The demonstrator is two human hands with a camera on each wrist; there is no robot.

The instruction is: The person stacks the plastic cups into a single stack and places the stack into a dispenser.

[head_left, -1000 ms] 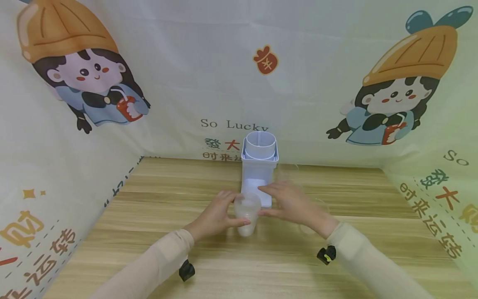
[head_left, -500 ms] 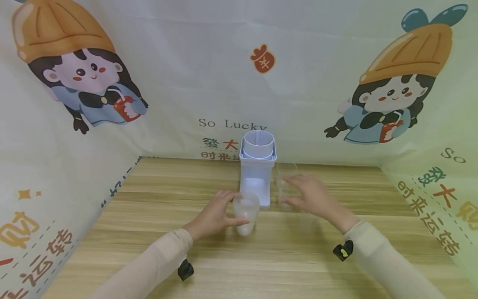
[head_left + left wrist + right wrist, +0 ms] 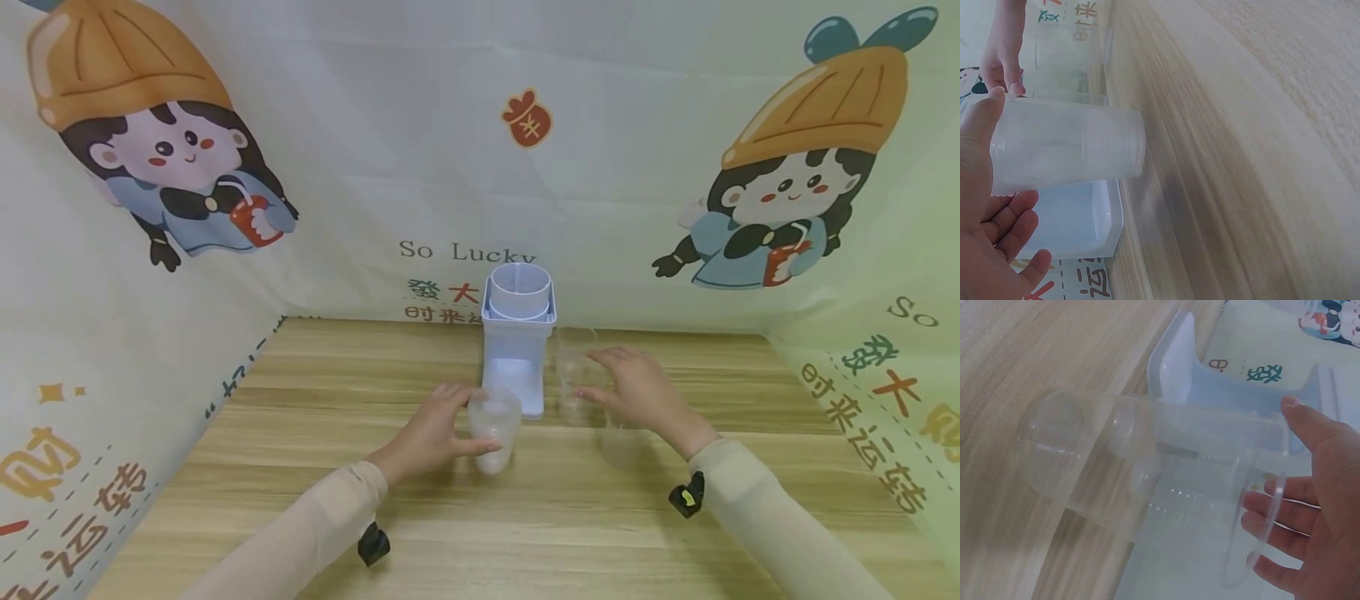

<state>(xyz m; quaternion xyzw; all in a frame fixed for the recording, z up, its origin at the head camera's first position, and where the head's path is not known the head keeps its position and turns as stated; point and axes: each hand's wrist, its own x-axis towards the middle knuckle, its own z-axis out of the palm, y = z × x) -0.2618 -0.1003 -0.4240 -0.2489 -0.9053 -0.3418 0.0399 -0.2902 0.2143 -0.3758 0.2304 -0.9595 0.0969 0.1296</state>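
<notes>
white and upright, the stand (image 3: 516, 343) has a translucent cup (image 3: 498, 423) before it, pinched by the left hand (image 3: 427, 435); to its right, the right hand (image 3: 641, 396) spreads beside clear cups (image 3: 572, 367).

Two hands (image 3: 427, 432) in play, one dispenser (image 3: 516, 343)!
At least three cups (image 3: 500, 419), nesting hard to tell; two cartoon figures (image 3: 171, 154), two wrist cameras (image 3: 372, 543).

Printed cloth (image 3: 420, 125) around the tabletop (image 3: 525, 542) makes a booth.

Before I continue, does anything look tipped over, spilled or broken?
Nothing stands out: the lilac dispenser and the clear cup beside it stand upright, the stacked cups in the left hand look intact, and no spill shows.
</notes>
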